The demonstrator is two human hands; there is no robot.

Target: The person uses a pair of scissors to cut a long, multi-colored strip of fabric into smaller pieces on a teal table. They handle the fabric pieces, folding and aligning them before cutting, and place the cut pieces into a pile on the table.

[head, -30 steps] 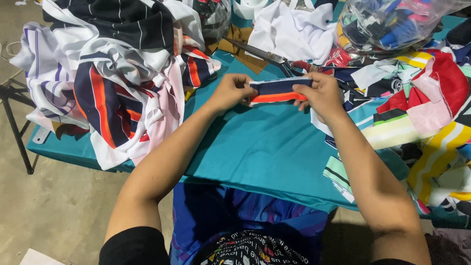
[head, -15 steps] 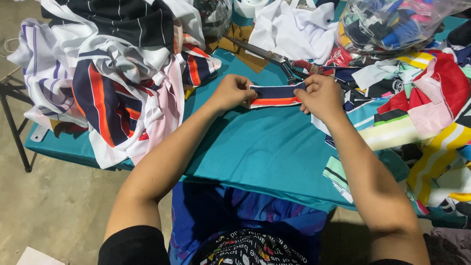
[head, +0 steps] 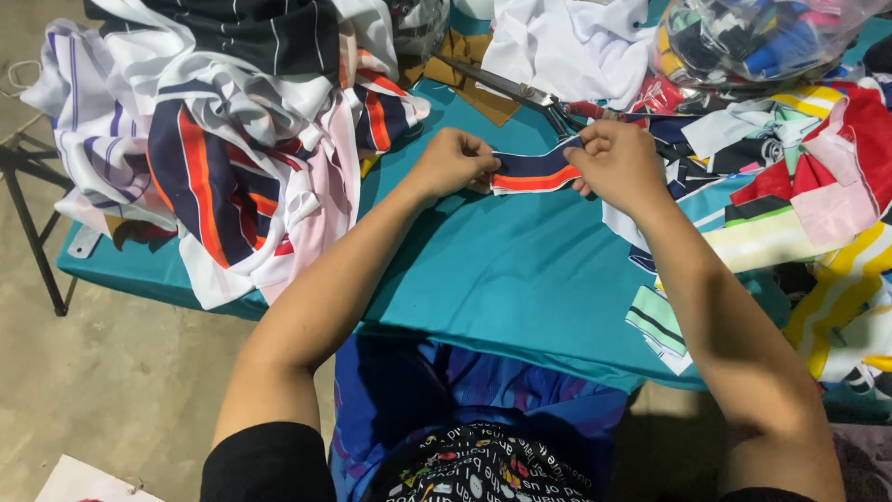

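Bench [head: 520,279] under teal cloth, wide. Heap of striped clothes [head: 223,139] piled far left, scraps [head: 818,214] spilling right, scissors [head: 520,91] beyond. Left hand [head: 452,163] pinching one end of navy-orange strip [head: 534,170], right hand [head: 618,163] pinching other end; strip stretched between them, mid-bench, low over cloth.

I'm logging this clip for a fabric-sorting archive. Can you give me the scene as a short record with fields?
left hand: pinches one end of the striped band
right hand: pinches the other end
striped band: navy, orange and white strip, stretched between both hands
table: covered in teal cloth
left pile: striped garments, heaped
right pile: colourful fabric pieces
scissors: lying beyond the hands
clear bag: holds mixed scraps
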